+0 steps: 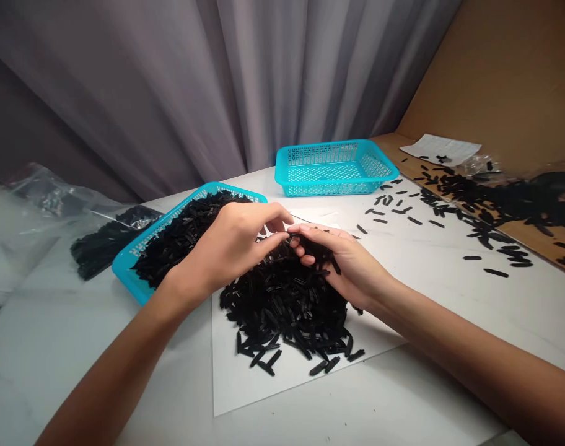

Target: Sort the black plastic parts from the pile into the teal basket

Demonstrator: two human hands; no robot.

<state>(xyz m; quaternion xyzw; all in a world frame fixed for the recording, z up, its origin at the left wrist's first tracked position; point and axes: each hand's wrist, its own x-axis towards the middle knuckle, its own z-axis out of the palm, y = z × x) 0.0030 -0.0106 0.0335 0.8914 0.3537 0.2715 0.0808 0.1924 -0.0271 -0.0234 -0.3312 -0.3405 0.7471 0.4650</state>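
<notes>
camera: on your head | faces: forward, down | range: close above your left hand (227, 248) and right hand (342, 263) | frame top: grey curtain (171, 93), seemingly dim

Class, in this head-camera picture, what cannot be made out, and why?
Head view:
Anything in the right hand: hidden by its fingers.
Floor of the teal basket: buried under black pieces.
Print on the paper sheet: too small.
Right end of the brown board: cut off by frame.
</notes>
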